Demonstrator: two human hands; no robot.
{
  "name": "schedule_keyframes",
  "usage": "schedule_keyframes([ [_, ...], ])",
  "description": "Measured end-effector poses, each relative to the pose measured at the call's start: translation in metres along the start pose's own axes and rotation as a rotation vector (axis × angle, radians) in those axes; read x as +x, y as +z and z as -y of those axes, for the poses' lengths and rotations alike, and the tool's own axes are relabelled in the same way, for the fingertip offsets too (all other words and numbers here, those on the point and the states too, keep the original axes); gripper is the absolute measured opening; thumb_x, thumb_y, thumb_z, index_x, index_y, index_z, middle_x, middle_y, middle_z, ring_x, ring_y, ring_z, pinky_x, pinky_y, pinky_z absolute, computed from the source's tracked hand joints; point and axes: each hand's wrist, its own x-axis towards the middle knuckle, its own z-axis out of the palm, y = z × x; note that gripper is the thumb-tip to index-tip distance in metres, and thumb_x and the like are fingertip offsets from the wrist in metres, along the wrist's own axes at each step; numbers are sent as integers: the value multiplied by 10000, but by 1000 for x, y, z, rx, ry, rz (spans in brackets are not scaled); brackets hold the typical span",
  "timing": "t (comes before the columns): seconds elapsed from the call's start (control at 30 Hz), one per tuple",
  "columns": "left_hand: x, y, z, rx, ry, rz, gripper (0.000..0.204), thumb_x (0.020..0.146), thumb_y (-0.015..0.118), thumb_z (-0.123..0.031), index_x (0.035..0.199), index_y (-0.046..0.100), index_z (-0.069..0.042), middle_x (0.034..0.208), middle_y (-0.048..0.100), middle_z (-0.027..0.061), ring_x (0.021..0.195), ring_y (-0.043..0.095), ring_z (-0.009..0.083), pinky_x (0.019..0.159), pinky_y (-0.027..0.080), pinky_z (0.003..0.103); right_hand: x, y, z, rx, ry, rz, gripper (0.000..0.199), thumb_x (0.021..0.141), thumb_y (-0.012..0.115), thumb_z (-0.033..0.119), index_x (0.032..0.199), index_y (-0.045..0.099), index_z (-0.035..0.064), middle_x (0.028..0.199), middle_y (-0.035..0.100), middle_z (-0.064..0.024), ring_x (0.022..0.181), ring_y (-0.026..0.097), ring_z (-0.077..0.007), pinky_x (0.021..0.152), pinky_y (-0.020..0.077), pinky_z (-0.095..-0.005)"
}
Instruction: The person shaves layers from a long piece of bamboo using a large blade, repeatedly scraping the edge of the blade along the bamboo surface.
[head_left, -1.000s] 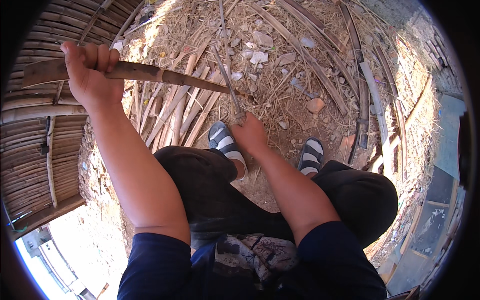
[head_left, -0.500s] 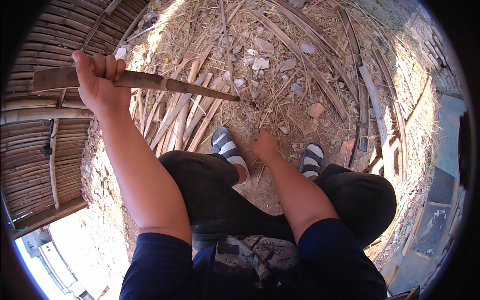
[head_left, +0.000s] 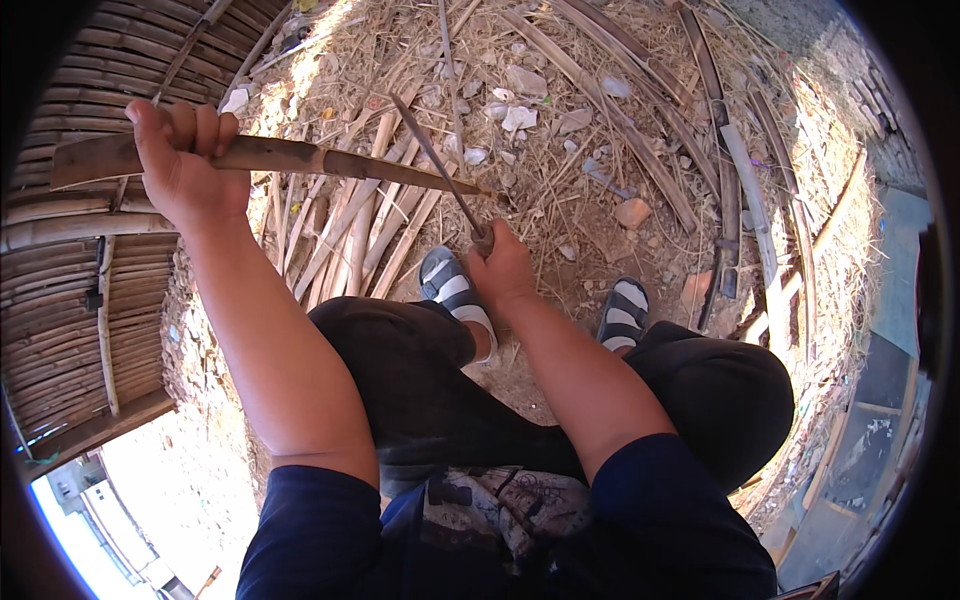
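Observation:
My left hand (head_left: 190,165), raised at the left, is closed around a brown split bamboo strip (head_left: 285,155). The strip runs rightward and slightly down, its narrower end above the ground in front of my left foot. Lower, in the middle, my right hand (head_left: 503,268) grips the handle of a long knife (head_left: 428,148). Its thin dark blade points up and to the left, crossing the strip near the narrow end. Whether blade and bamboo touch, I cannot tell.
A pile of split bamboo pieces (head_left: 365,235) lies beyond my left knee. Longer bamboo strips (head_left: 625,125) stretch across the far right. Stones such as a white one (head_left: 519,118) and straw cover the ground. A bamboo slat wall (head_left: 60,320) stands left. My sandalled feet (head_left: 455,290) are close below.
My right hand has moved a little up and left, and the knife blade has swung leftward across the bamboo strip. My left hand and the strip have shifted slightly left.

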Motion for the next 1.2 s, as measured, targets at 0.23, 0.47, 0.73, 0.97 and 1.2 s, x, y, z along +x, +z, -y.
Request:
schedule_keyframes([
  [0.23, 3, -6, 1, -27, -11, 24, 409, 957, 636, -365, 712, 372, -171, 603, 213, -50, 536, 208, 96, 525, 235, 274, -10, 1, -107, -267, 414, 197, 443, 780, 665, 194, 1145, 582, -43, 1075, 651, -285, 1044, 629, -428, 910, 501, -465],
  [0.47, 1, 2, 3, -21, -13, 23, 419, 950, 643, -378, 703, 375, -171, 604, 212, -51, 538, 210, 100, 532, 241, 280, 7, 8, -33, 16, 161, -20, 415, 744, 656, 201, 1099, 608, -9, 948, 664, -279, 941, 645, -436, 825, 515, -473],
  [0.73, 2, -9, -3, -87, -66, 236, 489, 933, 646, -433, 653, 346, -166, 594, 227, -42, 540, 197, 106, 538, 235, 275, 28, 3, -17, -43, 58, 192, 451, 738, 664, 230, 1119, 610, -6, 1002, 664, -266, 975, 640, -419, 859, 503, -465],
  [0.97, 2, 1, -1, -83, -74, 246, 492, 932, 641, -452, 662, 346, -164, 598, 229, -45, 545, 202, 104, 539, 243, 276, 16, -4, -86, -170, 260, 167, 498, 740, 667, 250, 1155, 597, -15, 1042, 666, -257, 995, 640, -417, 887, 504, -448],
  [1.2, 4, -4, -1, -44, -31, 230, 502, 920, 639, -491, 674, 350, -162, 603, 219, -43, 549, 201, 108, 539, 237, 277, 17, -11, 38, 77, -71, 263, 411, 761, 668, 221, 1098, 590, -1, 1006, 670, -253, 956, 642, -422, 859, 510, -473],
])
